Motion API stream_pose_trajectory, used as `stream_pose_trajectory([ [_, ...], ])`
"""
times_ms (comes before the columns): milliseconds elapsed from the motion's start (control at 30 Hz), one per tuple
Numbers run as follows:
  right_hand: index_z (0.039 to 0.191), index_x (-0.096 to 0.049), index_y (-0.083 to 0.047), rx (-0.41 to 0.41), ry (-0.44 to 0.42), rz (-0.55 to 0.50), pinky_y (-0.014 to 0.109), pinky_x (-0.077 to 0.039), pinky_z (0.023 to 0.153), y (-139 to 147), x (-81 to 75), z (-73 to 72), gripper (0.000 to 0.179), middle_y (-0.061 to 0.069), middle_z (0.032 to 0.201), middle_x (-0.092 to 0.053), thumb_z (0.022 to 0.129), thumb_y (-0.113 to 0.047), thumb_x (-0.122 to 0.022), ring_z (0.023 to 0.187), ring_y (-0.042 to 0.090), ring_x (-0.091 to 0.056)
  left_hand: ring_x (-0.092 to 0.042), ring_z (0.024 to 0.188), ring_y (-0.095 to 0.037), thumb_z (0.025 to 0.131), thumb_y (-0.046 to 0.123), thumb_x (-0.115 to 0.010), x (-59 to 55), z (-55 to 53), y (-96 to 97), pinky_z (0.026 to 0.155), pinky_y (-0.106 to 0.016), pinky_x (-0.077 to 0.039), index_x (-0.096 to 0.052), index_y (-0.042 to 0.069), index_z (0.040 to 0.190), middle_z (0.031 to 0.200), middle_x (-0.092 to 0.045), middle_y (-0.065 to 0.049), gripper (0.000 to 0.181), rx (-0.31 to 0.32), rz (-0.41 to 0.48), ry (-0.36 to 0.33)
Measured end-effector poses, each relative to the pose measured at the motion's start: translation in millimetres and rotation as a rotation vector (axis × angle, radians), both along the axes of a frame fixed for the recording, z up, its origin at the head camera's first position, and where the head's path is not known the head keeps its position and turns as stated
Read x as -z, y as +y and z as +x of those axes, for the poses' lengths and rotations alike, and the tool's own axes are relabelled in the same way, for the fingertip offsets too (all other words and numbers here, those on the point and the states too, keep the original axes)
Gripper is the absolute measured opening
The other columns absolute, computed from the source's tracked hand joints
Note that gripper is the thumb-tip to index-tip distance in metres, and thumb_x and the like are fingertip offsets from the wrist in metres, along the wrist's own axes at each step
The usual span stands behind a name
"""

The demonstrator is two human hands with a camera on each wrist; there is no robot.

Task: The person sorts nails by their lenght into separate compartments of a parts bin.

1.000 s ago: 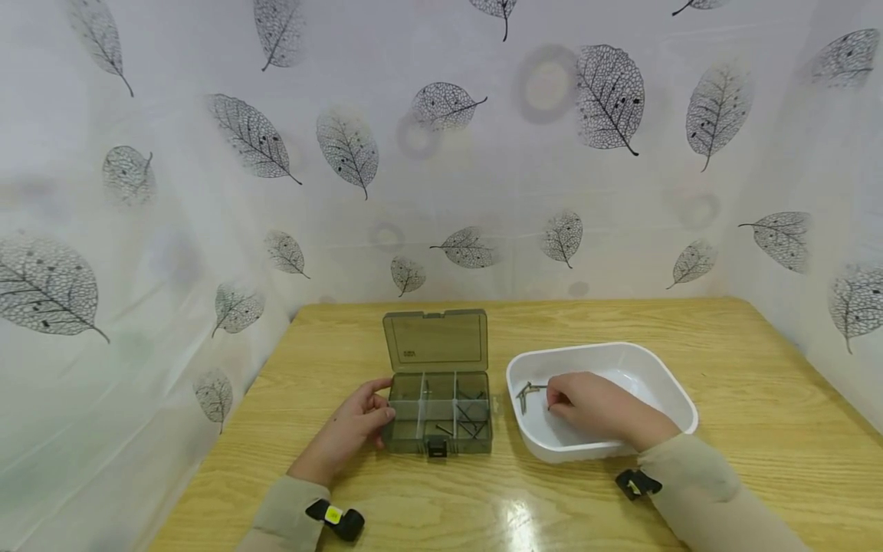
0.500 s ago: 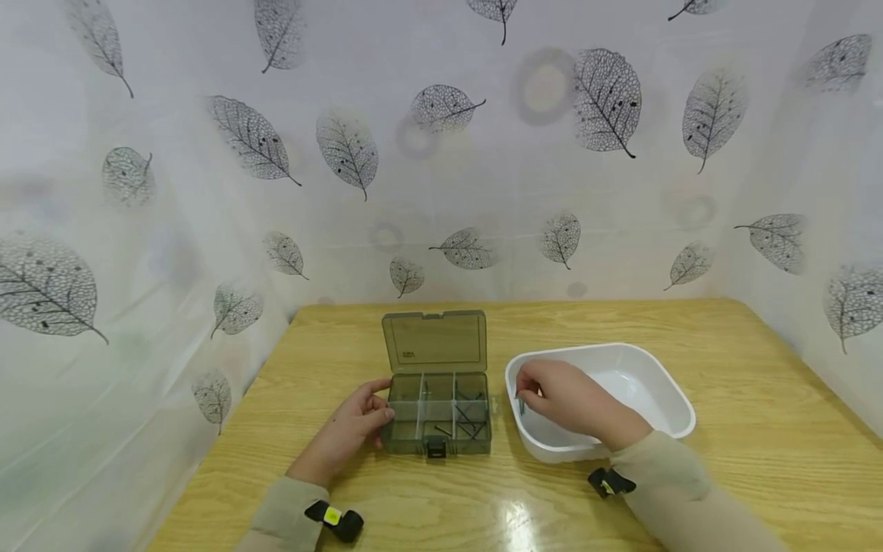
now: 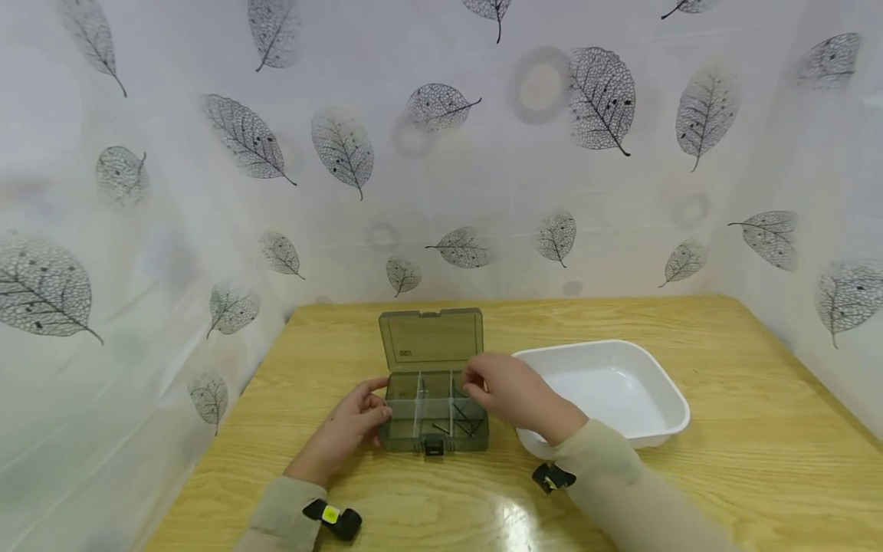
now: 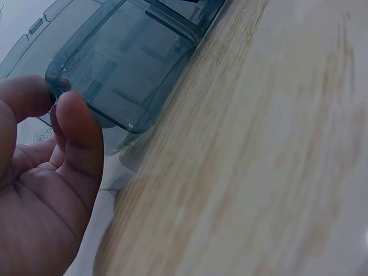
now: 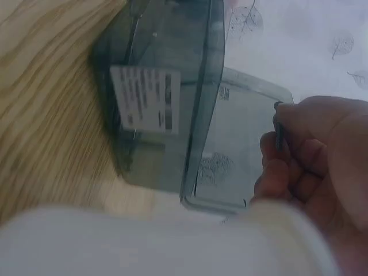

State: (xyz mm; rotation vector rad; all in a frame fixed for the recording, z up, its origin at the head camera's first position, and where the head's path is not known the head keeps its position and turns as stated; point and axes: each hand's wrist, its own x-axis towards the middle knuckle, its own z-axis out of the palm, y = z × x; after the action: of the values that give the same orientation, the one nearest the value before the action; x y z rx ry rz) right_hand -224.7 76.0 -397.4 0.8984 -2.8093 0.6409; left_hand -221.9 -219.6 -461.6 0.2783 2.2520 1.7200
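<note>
A smoky see-through compartment box [image 3: 402, 425] stands with its lid [image 3: 433, 341] raised at the back. Several dark screws [image 3: 466, 421] lie in its right front compartment, and one screw [image 3: 441, 428] in the middle front one. My left hand [image 3: 345, 431] grips the box's left side; in the left wrist view, thumb and index finger pinch its corner. Over the right back compartment hovers my right hand [image 3: 517, 392]. A small dark screw [image 5: 279, 131] is pinched between its thumb and fingers in the right wrist view, beside the box wall bearing a printed label [image 5: 146, 99].
A white tray [image 3: 645, 406] sits right of the box, its left end partly behind the right hand and wrist. Both rest on a wood-grain table [image 3: 414, 506]. Behind and at the sides hangs a pale leaf-print curtain [image 3: 483, 184].
My right hand has gathered a screw at the tray's left end and moved left with it, over the box. The left hand has kept its hold on the box.
</note>
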Motion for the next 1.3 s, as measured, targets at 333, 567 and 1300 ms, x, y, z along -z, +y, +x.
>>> stream_pose_trajectory([
  [333, 0.089, -0.062, -0.022, 0.010, 0.009, 0.032, 0.023, -0.044, 0.060, -34.9, -5.4, -5.9, 0.009, -0.013, 0.080, -0.053, 0.093, -0.027, -0.056, 0.067, 0.005, -0.048, -0.050, 0.065, -0.022, 0.094, 0.016, -0.057, -4.3, 1.5, 1.3, 0.060, -0.038, -0.052, -0.031, 0.012, 0.143, 0.098, -0.049, -0.016, 0.055, 0.002, 0.017, -0.007],
  [567, 0.089, -0.061, -0.023, 0.013, -0.016, 0.027, 0.024, -0.045, 0.062, -41.2, -9.7, -5.3, 0.004, -0.013, 0.083, -0.053, 0.091, -0.027, -0.059, 0.072, 0.005, -0.049, -0.051, 0.065, -0.021, 0.095, 0.016, -0.056, -2.6, 0.9, 1.7, 0.059, -0.039, -0.053, -0.031, 0.012, 0.143, 0.099, -0.051, -0.016, 0.054, 0.006, 0.000, 0.010],
  [1300, 0.109, -0.064, -0.020, 0.039, -0.059, -0.009, 0.030, -0.047, 0.069, 9.5, -2.1, 8.3, 0.024, -0.009, 0.096, -0.057, 0.089, -0.033, -0.061, 0.085, 0.011, -0.056, -0.050, 0.066, -0.021, 0.095, 0.017, -0.055, -0.9, 0.9, 0.6, 0.060, -0.042, -0.053, -0.030, 0.014, 0.144, 0.101, -0.051, -0.016, 0.055, 0.004, -0.002, 0.006],
])
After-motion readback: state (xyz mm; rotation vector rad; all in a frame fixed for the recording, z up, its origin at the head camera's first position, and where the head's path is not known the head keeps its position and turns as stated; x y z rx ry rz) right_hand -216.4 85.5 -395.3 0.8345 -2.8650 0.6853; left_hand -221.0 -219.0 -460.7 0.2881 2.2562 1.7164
